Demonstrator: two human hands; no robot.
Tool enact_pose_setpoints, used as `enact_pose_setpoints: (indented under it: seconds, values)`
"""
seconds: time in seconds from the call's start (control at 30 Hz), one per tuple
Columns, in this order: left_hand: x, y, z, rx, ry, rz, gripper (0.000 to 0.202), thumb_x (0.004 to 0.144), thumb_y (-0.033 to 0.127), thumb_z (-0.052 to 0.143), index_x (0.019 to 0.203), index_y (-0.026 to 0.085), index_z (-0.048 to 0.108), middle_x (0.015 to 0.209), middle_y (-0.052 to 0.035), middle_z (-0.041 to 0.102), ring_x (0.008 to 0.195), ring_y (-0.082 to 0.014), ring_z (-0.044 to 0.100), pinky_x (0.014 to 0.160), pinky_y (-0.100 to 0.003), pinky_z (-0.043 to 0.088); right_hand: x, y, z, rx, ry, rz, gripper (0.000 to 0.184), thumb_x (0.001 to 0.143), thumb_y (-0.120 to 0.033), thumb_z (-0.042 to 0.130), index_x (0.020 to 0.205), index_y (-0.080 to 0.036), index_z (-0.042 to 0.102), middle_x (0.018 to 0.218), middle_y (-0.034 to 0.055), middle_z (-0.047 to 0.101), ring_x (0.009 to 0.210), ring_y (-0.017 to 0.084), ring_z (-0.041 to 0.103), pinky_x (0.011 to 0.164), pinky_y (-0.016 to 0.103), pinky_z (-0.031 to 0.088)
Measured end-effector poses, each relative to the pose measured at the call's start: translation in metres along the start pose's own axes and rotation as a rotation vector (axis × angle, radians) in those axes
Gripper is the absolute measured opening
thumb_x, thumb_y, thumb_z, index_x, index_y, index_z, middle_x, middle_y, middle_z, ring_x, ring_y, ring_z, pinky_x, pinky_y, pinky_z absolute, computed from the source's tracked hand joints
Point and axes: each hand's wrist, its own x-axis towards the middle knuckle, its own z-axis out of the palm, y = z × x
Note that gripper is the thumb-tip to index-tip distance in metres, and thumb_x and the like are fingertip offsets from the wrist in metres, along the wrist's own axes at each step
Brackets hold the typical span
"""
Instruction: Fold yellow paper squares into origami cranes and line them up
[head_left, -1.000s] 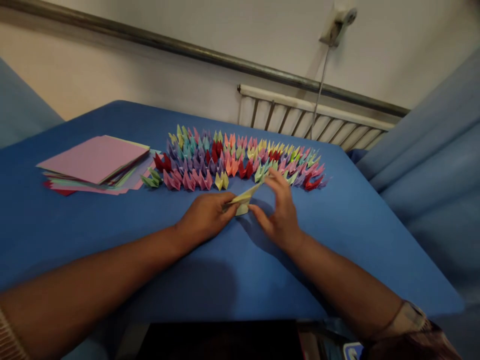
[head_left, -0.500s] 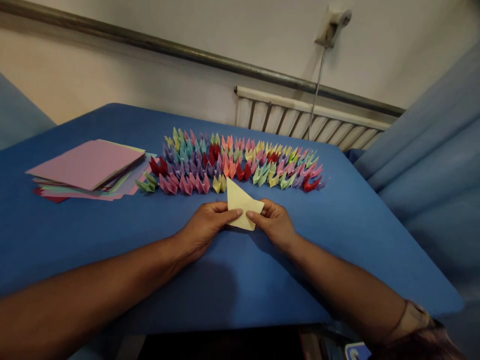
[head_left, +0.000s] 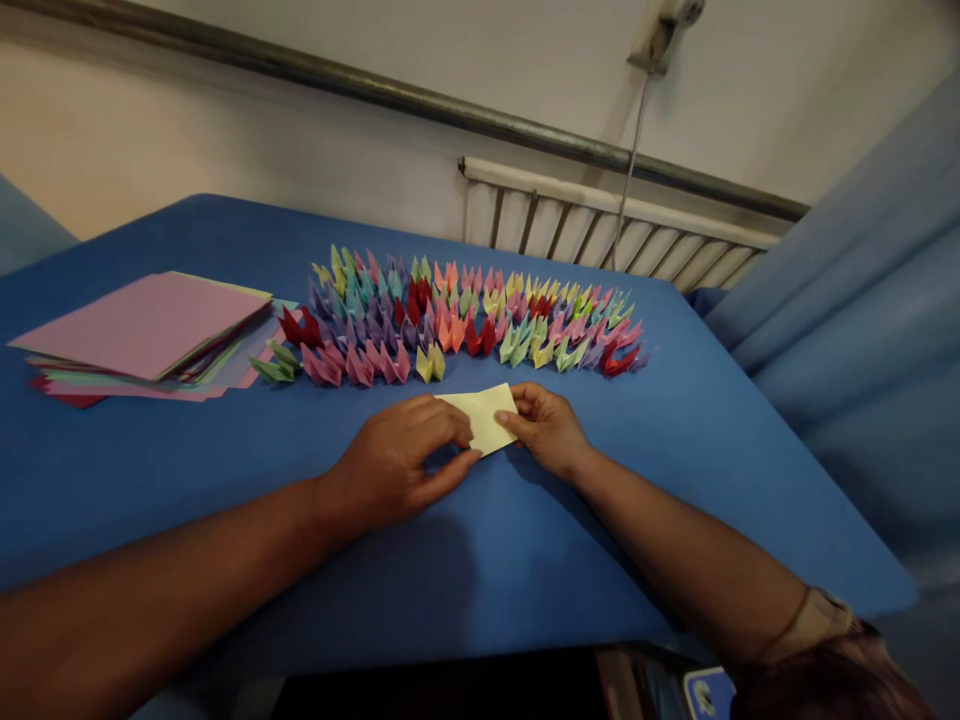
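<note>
A pale yellow piece of folded paper (head_left: 491,412) is held between my two hands, just above the blue table (head_left: 360,590). My right hand (head_left: 547,428) pinches its right end, thumb on top and fingers behind. Over the paper's left end curls my left hand (head_left: 405,450), thumb and fingertips closed on its lower left edge. That end is partly hidden beneath the left fingers. Beyond the hands stand rows of small folded paper cranes (head_left: 431,362) in many colours.
On the left lies a stack of coloured paper sheets (head_left: 150,325), a pink one on top. Behind the table are a white radiator (head_left: 585,215), a metal pipe (head_left: 375,88) and a wall socket with a cord (head_left: 660,40). A blue curtain (head_left: 862,330) hangs at right.
The paper's raised left point is now folded down, so it looks like a flat strip. My left hand has shifted over its left end. The right hand keeps its pinch. The view has shifted slightly.
</note>
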Motion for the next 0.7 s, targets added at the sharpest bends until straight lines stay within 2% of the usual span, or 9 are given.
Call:
enact_pose_setpoints:
  seconds: [0.07, 0.13, 0.2, 0.27, 0.33, 0.4, 0.5, 0.57, 0.7]
  values:
    - [0.001, -0.003, 0.004, 0.096, -0.046, 0.140, 0.020, 0.090, 0.028, 0.056, 0.104, 0.017, 0.064, 0.106, -0.0088, 0.067, 0.101, -0.0221, 0.060, 0.092, -0.037, 0.044, 0.000, 0.003, 0.003, -0.027, -0.034, -0.026, 0.026, 0.072, -0.033, 0.070, 0.091, -0.021, 0.057, 0.075, -0.0026, 0.071, 0.059, 0.012, 0.063, 0.052, 0.022, 0.048]
    - [0.003, -0.008, 0.009, 0.175, -0.138, 0.183, 0.028, 0.090, 0.028, 0.057, 0.116, 0.018, 0.060, 0.118, -0.0109, 0.063, 0.110, -0.0252, 0.056, 0.097, -0.041, 0.042, 0.000, 0.006, 0.003, -0.108, -0.054, -0.057, 0.023, 0.077, -0.031, 0.066, 0.096, -0.021, 0.056, 0.079, -0.0017, 0.071, 0.063, 0.013, 0.065, 0.056, 0.024, 0.051]
    - [0.005, -0.012, 0.014, 0.225, -0.231, 0.161, 0.028, 0.091, 0.028, 0.055, 0.116, 0.017, 0.059, 0.118, -0.0114, 0.062, 0.109, -0.0259, 0.056, 0.096, -0.043, 0.043, 0.000, 0.006, 0.002, -0.295, -0.061, -0.096, 0.022, 0.082, -0.028, 0.060, 0.103, -0.021, 0.056, 0.083, -0.0002, 0.072, 0.068, 0.014, 0.066, 0.062, 0.027, 0.053]
    - [0.007, -0.015, 0.018, 0.249, -0.296, 0.121, 0.024, 0.092, 0.027, 0.052, 0.112, 0.017, 0.060, 0.110, -0.0104, 0.064, 0.102, -0.0246, 0.058, 0.091, -0.041, 0.045, -0.003, 0.003, -0.002, -0.573, -0.040, -0.174, 0.030, 0.085, -0.024, 0.056, 0.115, -0.019, 0.054, 0.094, 0.0041, 0.071, 0.079, 0.017, 0.067, 0.073, 0.033, 0.054]
    - [0.008, -0.016, 0.019, 0.255, -0.328, 0.093, 0.022, 0.093, 0.027, 0.051, 0.109, 0.016, 0.060, 0.103, -0.0093, 0.065, 0.096, -0.0233, 0.059, 0.088, -0.038, 0.046, -0.008, -0.003, -0.008, -0.839, 0.004, -0.302, 0.044, 0.085, -0.021, 0.056, 0.128, -0.015, 0.048, 0.117, 0.0119, 0.065, 0.103, 0.022, 0.063, 0.090, 0.040, 0.050]
    - [0.009, -0.016, 0.019, 0.254, -0.335, 0.079, 0.021, 0.093, 0.027, 0.050, 0.108, 0.016, 0.060, 0.101, -0.0086, 0.065, 0.093, -0.0226, 0.059, 0.085, -0.037, 0.047, -0.014, -0.009, -0.014, -1.003, 0.018, -0.415, 0.044, 0.085, -0.020, 0.055, 0.128, -0.014, 0.047, 0.128, 0.0148, 0.057, 0.118, 0.024, 0.054, 0.100, 0.042, 0.043]
    - [0.009, -0.016, 0.020, 0.253, -0.328, 0.075, 0.022, 0.093, 0.027, 0.049, 0.109, 0.016, 0.059, 0.102, -0.0086, 0.065, 0.094, -0.0232, 0.059, 0.086, -0.037, 0.047, -0.020, -0.015, -0.022, -1.058, -0.136, -0.464, 0.029, 0.086, -0.015, 0.053, 0.115, -0.017, 0.055, 0.112, 0.0100, 0.061, 0.107, 0.021, 0.056, 0.095, 0.038, 0.045]
    - [0.009, -0.015, 0.021, 0.251, -0.326, 0.070, 0.023, 0.093, 0.027, 0.049, 0.110, 0.016, 0.059, 0.106, -0.0093, 0.065, 0.098, -0.0242, 0.058, 0.088, -0.038, 0.046, -0.022, -0.015, -0.027, -1.058, -0.246, -0.458, 0.026, 0.084, -0.013, 0.056, 0.110, -0.018, 0.057, 0.104, 0.0074, 0.061, 0.099, 0.020, 0.056, 0.091, 0.036, 0.045]
    - [0.010, -0.015, 0.028, 0.228, -0.294, 0.044, 0.019, 0.093, 0.025, 0.049, 0.104, 0.015, 0.061, 0.113, -0.0097, 0.064, 0.101, -0.0251, 0.058, 0.090, -0.041, 0.046, -0.019, -0.015, -0.032, -1.106, -0.273, -0.418, 0.024, 0.082, -0.020, 0.064, 0.105, -0.020, 0.056, 0.100, 0.0057, 0.057, 0.096, 0.021, 0.053, 0.088, 0.037, 0.044]
